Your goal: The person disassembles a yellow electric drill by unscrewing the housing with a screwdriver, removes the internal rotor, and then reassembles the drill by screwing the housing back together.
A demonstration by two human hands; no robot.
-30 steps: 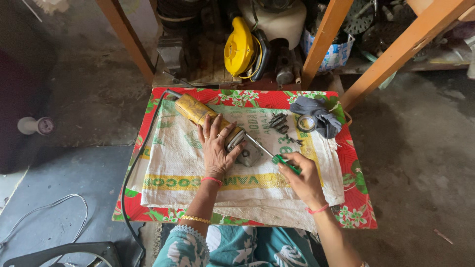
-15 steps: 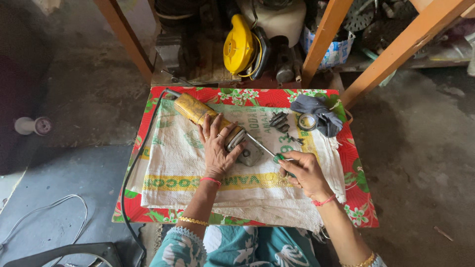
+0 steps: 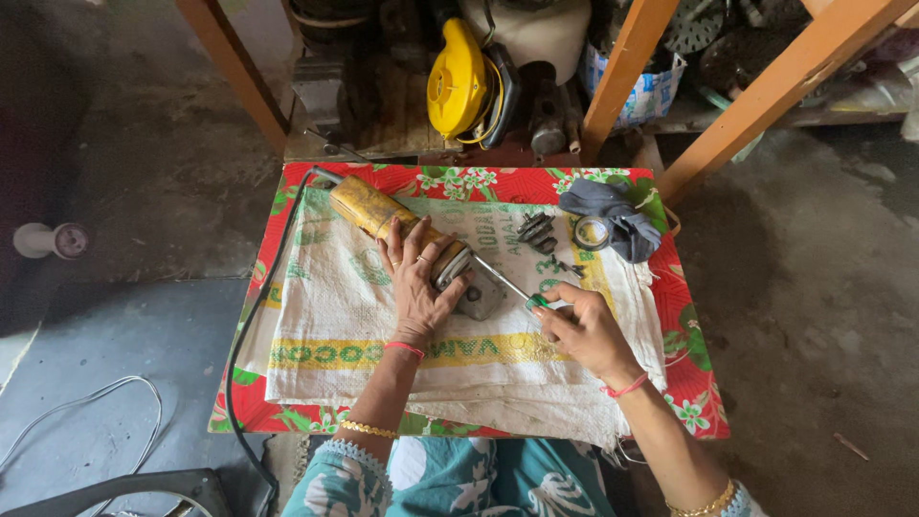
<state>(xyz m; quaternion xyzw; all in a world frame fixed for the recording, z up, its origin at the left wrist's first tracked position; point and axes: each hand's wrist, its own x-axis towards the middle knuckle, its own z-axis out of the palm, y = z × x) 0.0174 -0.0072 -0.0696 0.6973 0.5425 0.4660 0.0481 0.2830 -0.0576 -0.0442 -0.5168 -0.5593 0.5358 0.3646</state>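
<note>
A yellow angle grinder [image 3: 369, 209] lies on a white woven sack [image 3: 335, 316] that covers a small table with a red flowered cloth [image 3: 694, 359]. My left hand [image 3: 418, 282] presses down on the grinder's body near its grey gear head [image 3: 479, 297]. My right hand [image 3: 584, 330] grips a green-handled screwdriver [image 3: 536, 302], whose metal shaft points up-left into the gear head.
A dark gear part [image 3: 536, 230], a few screws [image 3: 565, 268], a tape roll [image 3: 593, 233] and a grey rag [image 3: 617, 215] lie at the table's far right. The grinder's black cord [image 3: 244, 335] runs off the left edge. A yellow blower [image 3: 459, 81] and orange wooden legs [image 3: 622, 72] stand behind.
My right hand has shifted slightly with the screwdriver; the left hand stays on the grinder.
</note>
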